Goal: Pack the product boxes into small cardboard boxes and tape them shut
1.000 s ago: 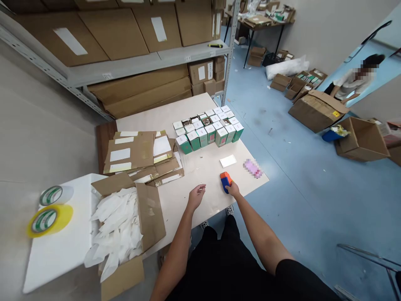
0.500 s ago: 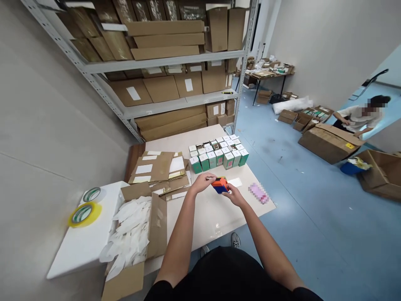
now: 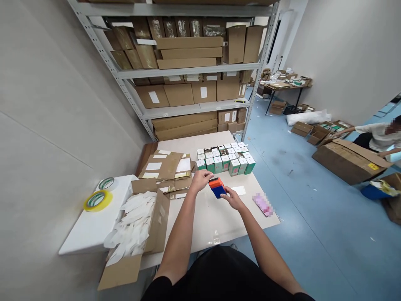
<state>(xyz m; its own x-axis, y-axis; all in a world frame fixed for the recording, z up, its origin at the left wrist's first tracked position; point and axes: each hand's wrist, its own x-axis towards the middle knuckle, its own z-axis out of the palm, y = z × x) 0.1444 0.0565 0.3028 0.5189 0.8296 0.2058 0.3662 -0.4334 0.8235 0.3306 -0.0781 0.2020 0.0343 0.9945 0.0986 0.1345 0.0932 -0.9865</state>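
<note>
An orange-and-blue handheld device (image 3: 218,191) with a black end is held above the table, its exact kind unclear. Its lower blue part is gripped by my right hand (image 3: 232,198), thumb on the near face. My left hand (image 3: 201,180) is beside the orange end, fingertips pinched together; anything between them is too small to make out. Just beyond stand rows of white-topped green boxes (image 3: 234,167), some with open tops. A white paper slip (image 3: 239,190) lies right of the device, and a pink blurred item (image 3: 263,205) rests near the table's right edge.
Flattened cardboard (image 3: 167,165) is stacked on the left of the table (image 3: 200,228). An open carton (image 3: 160,221) holds white paper strips. Tape rolls (image 3: 97,200) sit on a white box. A loaded metal shelf (image 3: 194,71) stands behind; another person (image 3: 372,136) is at right among cartons.
The device has tilted so that more of its blue face shows. My left fingertips have come off its top and sit just beside it. The whole view has shifted with my head.
</note>
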